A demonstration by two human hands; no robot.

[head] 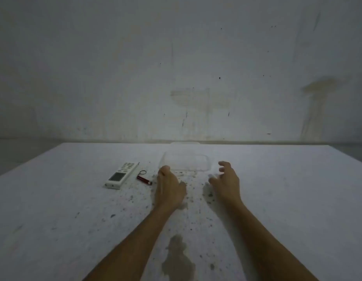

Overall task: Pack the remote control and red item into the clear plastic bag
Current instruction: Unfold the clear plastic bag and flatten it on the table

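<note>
Lying flat on the speckled counter: white remote control, then red item just beside it. Left hand open, fingertips at clear plastic bag near edge. Right hand open, fingers spread, empty.

Both hands (left, right) reach forward, fingers loosely curled.

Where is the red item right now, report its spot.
In the head view the red item lies on the table, left of centre, between the remote control and the left hand, touching neither.
</note>
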